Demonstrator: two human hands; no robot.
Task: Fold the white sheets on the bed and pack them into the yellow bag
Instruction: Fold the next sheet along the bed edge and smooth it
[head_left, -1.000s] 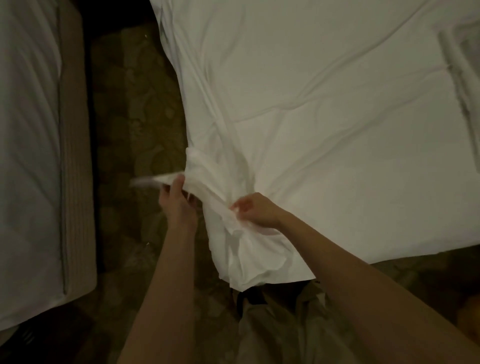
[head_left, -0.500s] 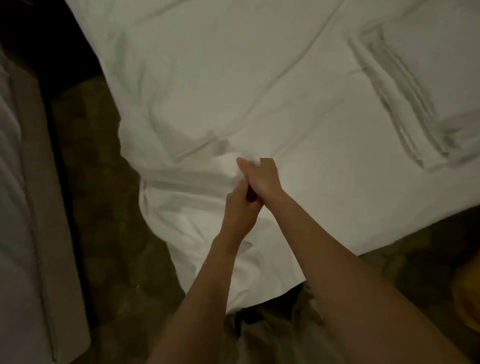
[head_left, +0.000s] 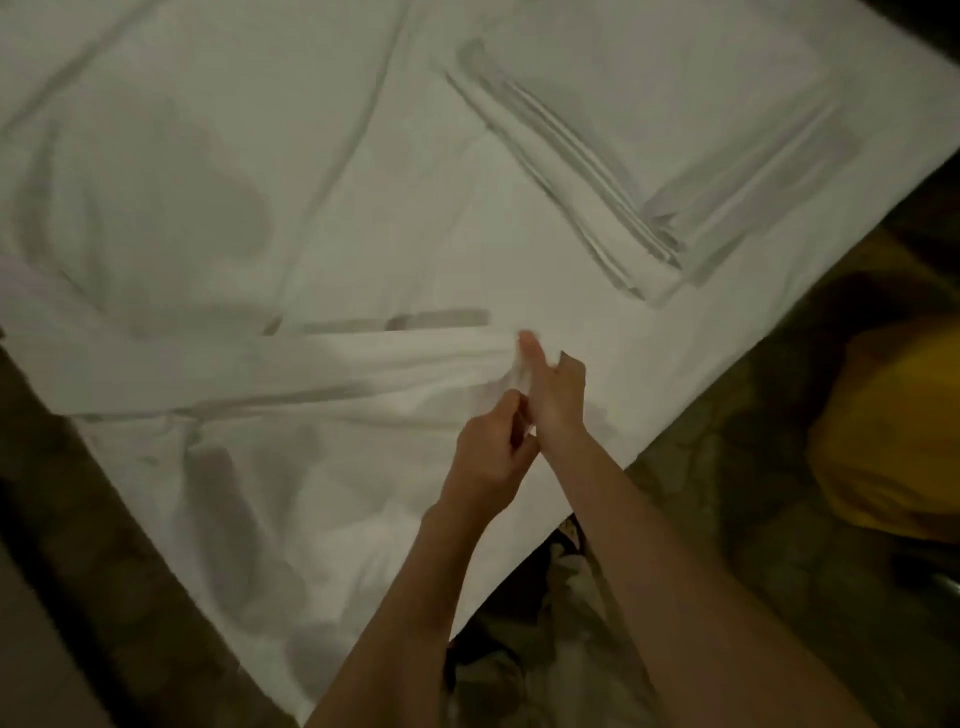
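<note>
Stretching across most of the frame, a white sheet is seen spread over the bed, one portion of it drawn into a long flat band that runs from the left edge of the frame toward the centre. The end of that band is gripped at centre frame by the right hand, whose fingers are closed over the gathered cloth with the thumb raised. Just below and touching it, the left hand is held with its fingers curled around a fold of the same sheet. Both bare forearms are extended up from the lower edge of the frame. Loose, rumpled cloth is draped over the bed's edge at lower left. A folded stack of white sheets is laid flat on the bed at upper right, well apart from the hands, its layered edges shown as grey lines blurred by motion. A yellow bag is set on the floor at the right edge of the frame, beside the bed's corner and apart from it; whether it is open cannot be told. Dark patterned carpet is visible around the bag and again along the lower left. The scene is dimly lit throughout.
</note>
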